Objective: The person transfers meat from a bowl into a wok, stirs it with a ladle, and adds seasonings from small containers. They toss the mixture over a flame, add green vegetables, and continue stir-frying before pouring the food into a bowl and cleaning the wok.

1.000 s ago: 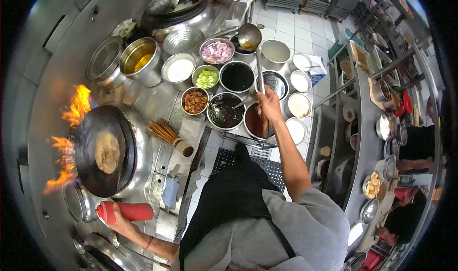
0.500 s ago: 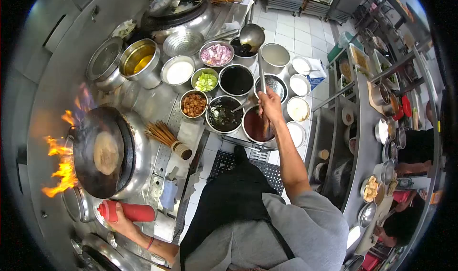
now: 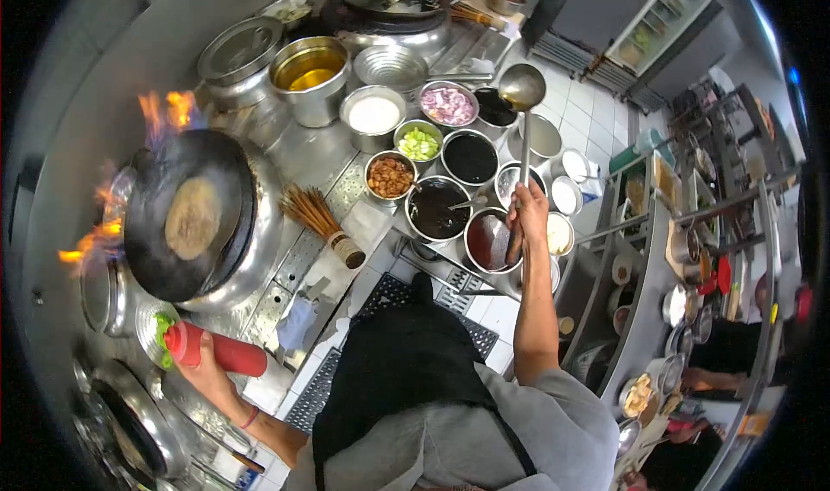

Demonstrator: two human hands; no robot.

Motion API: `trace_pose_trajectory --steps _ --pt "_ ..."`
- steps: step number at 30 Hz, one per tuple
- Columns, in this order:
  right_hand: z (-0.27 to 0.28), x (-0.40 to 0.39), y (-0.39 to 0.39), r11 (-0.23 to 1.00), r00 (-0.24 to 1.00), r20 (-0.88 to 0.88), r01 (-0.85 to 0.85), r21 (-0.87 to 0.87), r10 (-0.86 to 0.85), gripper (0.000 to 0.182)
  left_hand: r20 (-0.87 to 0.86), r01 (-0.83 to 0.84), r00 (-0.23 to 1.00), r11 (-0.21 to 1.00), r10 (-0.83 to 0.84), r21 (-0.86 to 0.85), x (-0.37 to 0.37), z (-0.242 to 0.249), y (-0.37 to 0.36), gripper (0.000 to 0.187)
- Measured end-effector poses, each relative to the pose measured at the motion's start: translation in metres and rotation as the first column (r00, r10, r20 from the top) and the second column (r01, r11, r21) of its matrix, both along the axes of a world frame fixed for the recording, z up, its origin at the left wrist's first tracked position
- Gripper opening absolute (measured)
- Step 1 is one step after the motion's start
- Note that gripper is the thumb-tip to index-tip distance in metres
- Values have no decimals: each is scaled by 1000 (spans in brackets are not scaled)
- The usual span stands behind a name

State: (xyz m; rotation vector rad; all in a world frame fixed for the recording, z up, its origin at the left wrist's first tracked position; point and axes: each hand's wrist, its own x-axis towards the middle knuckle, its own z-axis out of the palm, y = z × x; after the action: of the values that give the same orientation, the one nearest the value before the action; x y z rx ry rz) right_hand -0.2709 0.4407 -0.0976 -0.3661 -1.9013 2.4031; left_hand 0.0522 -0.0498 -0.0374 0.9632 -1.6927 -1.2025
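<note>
My left hand (image 3: 206,377) is closed around a red squeeze bottle (image 3: 238,355), held nearly level in front of a bowl of green vegetables (image 3: 161,335). My right hand (image 3: 530,212) grips the handle of a ladle (image 3: 522,86), its bowl raised near the back pots. The handle's lower end hangs over a pot of dark red sauce (image 3: 486,236). On the left burner sits a black wok (image 3: 147,262) with a flat, pale brown round of food (image 3: 193,219) in it. Flames (image 3: 112,227) rise along the wok's far side.
Pots of chopped onion (image 3: 448,105), green pieces (image 3: 418,143), browned bits (image 3: 389,177) and dark sauces (image 3: 437,210) crowd the counter. A bamboo brush (image 3: 320,223) lies beside the wok. Shelving (image 3: 627,353) runs along the right, with other people's arms beyond it.
My view has turned, shifting the counter rightward in the picture. The ladle's bowl has swung somewhat right relative to the pots. The flames look smaller. Both hands keep their grip.
</note>
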Motion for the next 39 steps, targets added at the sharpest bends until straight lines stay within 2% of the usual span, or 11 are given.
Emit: trace_pose_trajectory --steps 6,10,13,19,22,24,27,33,34,36,39 --pt "13 0 -3 998 1000 0 -4 64 4 12 -10 -17 1000 999 17 38 24 -17 -11 61" --pt "37 10 -19 995 998 54 21 -95 -16 15 -45 -67 997 998 68 21 37 -20 -14 60" --pt "54 23 -32 988 992 122 -2 -154 21 15 90 -95 991 994 100 -59 47 -7 -12 57" --pt "85 60 -104 921 928 8 -368 -126 372 15 40 -161 986 986 159 34 52 10 -7 52" --pt "92 76 -155 806 807 49 -581 -110 589 27 -19 -173 984 984 174 45 58 9 -6 51" --pt "97 78 -196 693 690 118 -721 19 714 49 -50 -173 983 983 176 63 65 7 -5 52" --pt "95 79 -271 610 625 203 -781 137 754 40 -32 -157 987 983 161 94 78 7 -1 52" --pt "48 60 -416 233 316 146 -881 411 938 40 -48 -172 982 969 183 179 110 1 8 56" --pt "48 64 -423 220 305 149 -881 419 941 40 -54 -183 979 965 196 186 114 1 11 56" --pt "58 75 -436 -17 114 273 -900 435 955 41 -29 -238 969 958 245 160 123 1 17 51" --pt "75 81 -403 -45 124 325 -884 465 938 40 11 -306 951 941 307 142 142 -7 30 53"
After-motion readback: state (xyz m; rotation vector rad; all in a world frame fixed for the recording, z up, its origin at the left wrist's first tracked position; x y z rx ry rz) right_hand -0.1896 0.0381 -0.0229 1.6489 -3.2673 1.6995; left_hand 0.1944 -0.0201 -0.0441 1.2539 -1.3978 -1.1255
